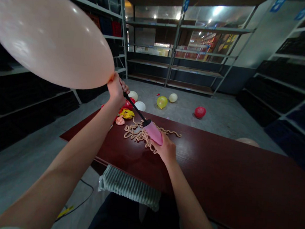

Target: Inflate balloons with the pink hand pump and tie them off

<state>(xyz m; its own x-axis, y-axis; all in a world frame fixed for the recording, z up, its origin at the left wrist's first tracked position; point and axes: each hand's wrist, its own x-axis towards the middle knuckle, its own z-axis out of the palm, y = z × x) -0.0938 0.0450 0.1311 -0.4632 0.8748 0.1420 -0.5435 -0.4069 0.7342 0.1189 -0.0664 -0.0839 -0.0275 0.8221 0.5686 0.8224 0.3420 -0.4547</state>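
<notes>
A large, pale pink balloon, blown up big, fills the upper left. My left hand is closed round its neck, where the black rod end of a balloon pump meets it. The pink barrel of the balloon pump slants down to the right, with my right hand wrapped around its lower end. Beneath the pump, a tangle of beige twisted cord lies on the dark red table. Limp yellow balloons and a limp peach balloon lie left of the cord.
On the floor beyond the table are a yellow balloon, a red balloon and several white ones. Metal shelving stands at the back, with dark-loaded racks on both sides. A grey-green ribbed cushion sits at the near table edge; a cable trails on the floor.
</notes>
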